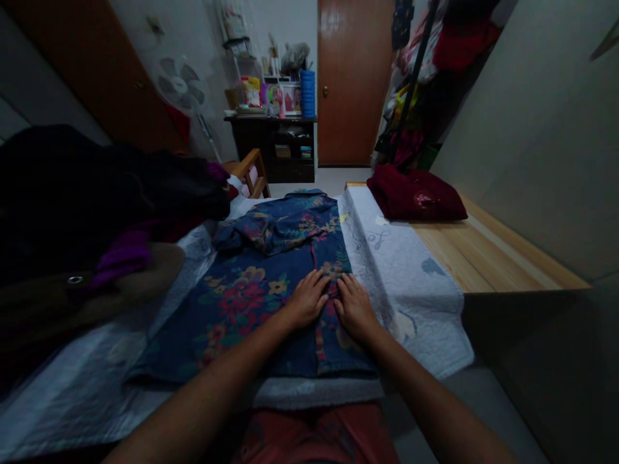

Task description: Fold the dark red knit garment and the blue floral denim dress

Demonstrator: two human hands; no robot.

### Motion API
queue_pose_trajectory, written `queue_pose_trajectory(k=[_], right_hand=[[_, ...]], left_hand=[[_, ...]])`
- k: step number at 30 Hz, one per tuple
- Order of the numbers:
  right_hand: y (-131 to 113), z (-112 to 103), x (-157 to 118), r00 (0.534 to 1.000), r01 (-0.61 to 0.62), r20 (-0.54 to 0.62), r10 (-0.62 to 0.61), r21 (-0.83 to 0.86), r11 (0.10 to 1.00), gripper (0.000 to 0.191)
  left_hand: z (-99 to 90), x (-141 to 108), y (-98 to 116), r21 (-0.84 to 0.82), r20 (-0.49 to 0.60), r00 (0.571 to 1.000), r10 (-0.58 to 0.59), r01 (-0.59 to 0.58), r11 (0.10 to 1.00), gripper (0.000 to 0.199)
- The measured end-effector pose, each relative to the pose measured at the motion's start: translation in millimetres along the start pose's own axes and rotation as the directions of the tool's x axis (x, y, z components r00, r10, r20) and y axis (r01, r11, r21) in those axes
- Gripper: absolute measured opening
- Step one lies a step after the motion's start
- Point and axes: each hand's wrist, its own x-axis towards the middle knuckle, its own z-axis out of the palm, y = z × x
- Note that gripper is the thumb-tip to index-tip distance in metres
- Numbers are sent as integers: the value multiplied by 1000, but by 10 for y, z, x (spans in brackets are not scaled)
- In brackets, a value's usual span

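A dark blue floral shirt (242, 296) is spread on the pale quilted cover in front of me, its collar at the far end. One sleeve (271, 232) is folded across its upper part. My left hand (308, 299) rests on the shirt beside the strip running down its length, fingers stretched out on the cloth. Just to the right, my right hand (355, 306) lies on the shirt's right side, fingers also extended and pointing away from me. Both hands touch the fabric, and a small gap separates them.
Dark clothes (97, 187) are heaped at the left, with a purple piece (123, 254) among them. A folded maroon garment (416, 193) sits at the right on a wooden ledge (459, 258). The pale quilted cover (411, 283) drapes over that ledge's edge.
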Motion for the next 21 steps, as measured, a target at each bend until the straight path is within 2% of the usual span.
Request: queue_pose_trajectory(k=[3,6,11,13,18,21], right_hand=[[1,-39,-63,996,74,-50,-73,15,997,52],[7,-56,-135,983,180,-44,-179,24,983,47],[6,-57,-144,976,219,0,-219,-6,976,42],[-8,-59,-139,975,222,13,-222,-24,975,43],[-92,-64,-241,981,192,20,-192,-53,980,44],[-128,-69,-328,980,198,17,-197,-25,980,42]], left_hand=[[66,-190,68,30,-24,1000,8,-7,1000,53],[140,-304,102,63,-64,998,28,-24,998,53],[213,-343,96,40,-148,989,11,-5,999,63],[194,-357,106,27,-178,984,16,-11,1000,57],[68,-405,171,33,-173,983,53,-48,998,19],[30,-403,199,39,-138,988,73,-68,997,21]])
